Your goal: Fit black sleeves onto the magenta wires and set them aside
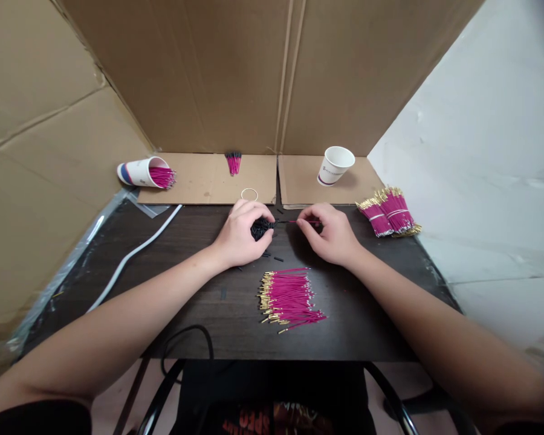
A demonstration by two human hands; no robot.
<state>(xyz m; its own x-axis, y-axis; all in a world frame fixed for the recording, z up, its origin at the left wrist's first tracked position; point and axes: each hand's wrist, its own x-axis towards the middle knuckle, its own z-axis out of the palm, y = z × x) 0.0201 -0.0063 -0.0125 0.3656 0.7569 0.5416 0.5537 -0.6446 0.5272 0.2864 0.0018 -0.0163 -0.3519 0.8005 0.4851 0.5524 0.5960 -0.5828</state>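
My left hand point(243, 232) rests on the dark table, fingers curled over a small heap of black sleeve pieces point(260, 228). My right hand point(330, 234) pinches a single pink wire point(301, 222) that points left toward the black heap. Close in front of both hands lies a loose pile of pink wires with gold tips point(288, 298). A few stray black pieces point(277, 258) lie between my hands and that pile.
Tied bundles of pink wires point(388, 211) lie at the right edge. A tipped paper cup with pink wires point(147, 173), a small bundle point(233, 162), a rubber band point(249, 194) and an upright paper cup point(335, 165) sit on cardboard behind. A white cable point(131, 257) runs left.
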